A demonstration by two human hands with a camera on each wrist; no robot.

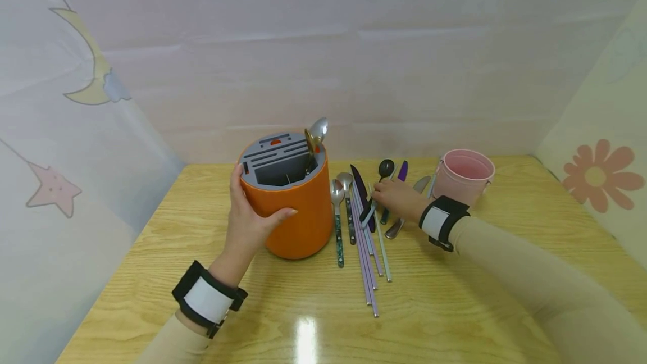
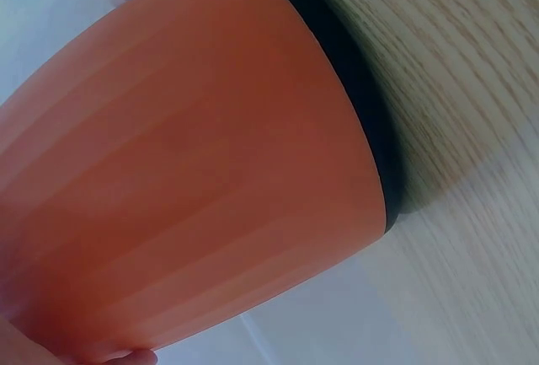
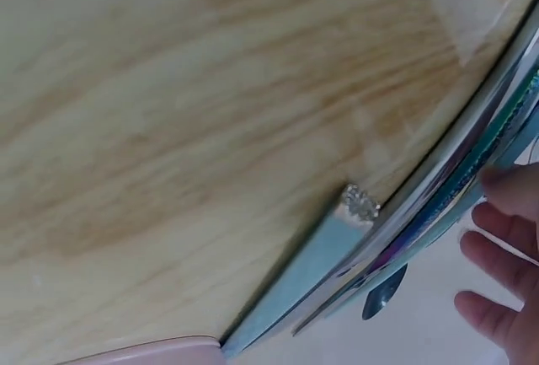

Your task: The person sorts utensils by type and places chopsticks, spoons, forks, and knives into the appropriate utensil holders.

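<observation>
Left hand (image 1: 247, 215) grips orange holder (image 1: 295, 212) — right hand (image 1: 399, 198) touches cutlery (image 1: 364, 212).

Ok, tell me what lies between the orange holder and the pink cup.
In the head view, loose cutlery lies on the table between the orange holder and pink cup: spoons, chopsticks, knives, with the right hand on them.

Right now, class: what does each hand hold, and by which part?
Left hand grips the orange holder by its side wall. Right hand rests on the cutlery; any hold cannot be told.
</observation>
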